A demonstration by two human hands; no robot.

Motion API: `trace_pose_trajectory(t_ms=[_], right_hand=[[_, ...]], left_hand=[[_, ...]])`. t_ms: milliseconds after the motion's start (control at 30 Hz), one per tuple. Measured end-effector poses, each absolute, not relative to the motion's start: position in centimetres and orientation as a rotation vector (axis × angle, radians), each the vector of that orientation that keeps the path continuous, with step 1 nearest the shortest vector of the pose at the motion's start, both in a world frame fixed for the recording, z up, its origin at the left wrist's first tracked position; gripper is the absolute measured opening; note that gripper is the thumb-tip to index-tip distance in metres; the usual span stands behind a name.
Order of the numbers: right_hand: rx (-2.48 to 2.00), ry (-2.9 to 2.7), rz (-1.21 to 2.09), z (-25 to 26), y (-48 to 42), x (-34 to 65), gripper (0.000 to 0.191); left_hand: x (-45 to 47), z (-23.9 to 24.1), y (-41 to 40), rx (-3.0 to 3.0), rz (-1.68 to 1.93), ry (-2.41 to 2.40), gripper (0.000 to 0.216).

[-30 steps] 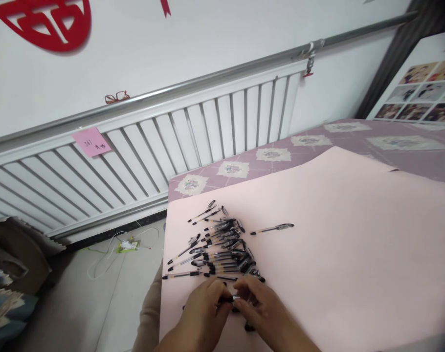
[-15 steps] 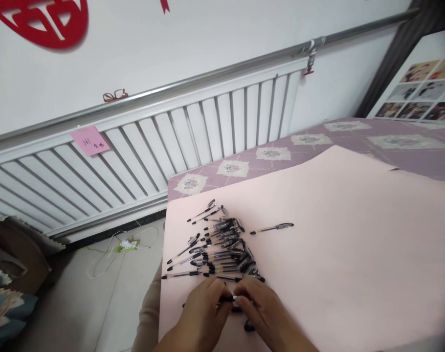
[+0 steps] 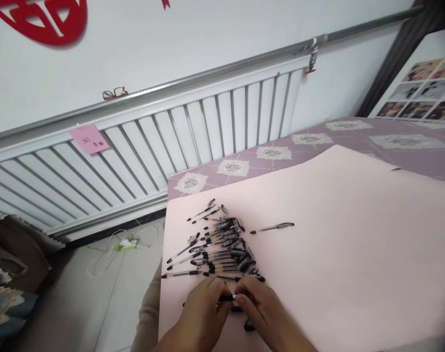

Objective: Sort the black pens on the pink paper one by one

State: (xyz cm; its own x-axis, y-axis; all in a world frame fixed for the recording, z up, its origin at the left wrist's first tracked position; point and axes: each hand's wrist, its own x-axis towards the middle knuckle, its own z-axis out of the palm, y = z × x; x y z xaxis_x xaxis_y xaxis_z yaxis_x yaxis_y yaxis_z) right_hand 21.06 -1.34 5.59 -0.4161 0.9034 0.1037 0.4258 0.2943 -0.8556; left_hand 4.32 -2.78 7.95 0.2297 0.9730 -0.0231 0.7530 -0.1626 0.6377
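Observation:
Close together at the table's near edge, my left hand [image 3: 204,309] and my right hand [image 3: 262,307] are both closed on one pen [image 3: 227,297]. The left fingers wrap its black grip. At its pale tip, my right thumb and forefinger pinch; exactly what they grip there is hidden. Beneath the hands lies another dark pen [image 3: 236,309], mostly covered. A black cap [image 3: 249,324] rests beside my right palm. Just beyond my fingers, a heap of black-and-clear pens [image 3: 224,255] and caps spreads out. One capped pen [image 3: 273,228] lies apart to the right.
Pink sheet [image 3: 340,244] covers most of the table, over a purple patterned tablecloth [image 3: 274,152]. A white radiator [image 3: 193,132] stands along the wall, with a pink note [image 3: 89,139] on it. On the floor at left lies a power strip [image 3: 127,243] with cables.
Both hands keep almost the same place and hold on the pen. The heap of pens has not visibly moved; the view has shifted very slightly.

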Motion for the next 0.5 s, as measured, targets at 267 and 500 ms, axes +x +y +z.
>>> trace_pose_trajectory(t_ms=[267, 500], right_hand=[[-1.244, -2.040, 0.945, 5.11, -1.32, 20.67, 0.034], [-1.147, -1.926, 1.112, 5.90, -1.43, 20.97, 0.016]], left_hand=[[4.33, 7.64, -2.90, 2.001, 0.571, 1.557, 0.014], [4.35, 7.73, -2.71, 2.008, 0.572, 1.574, 0.012]])
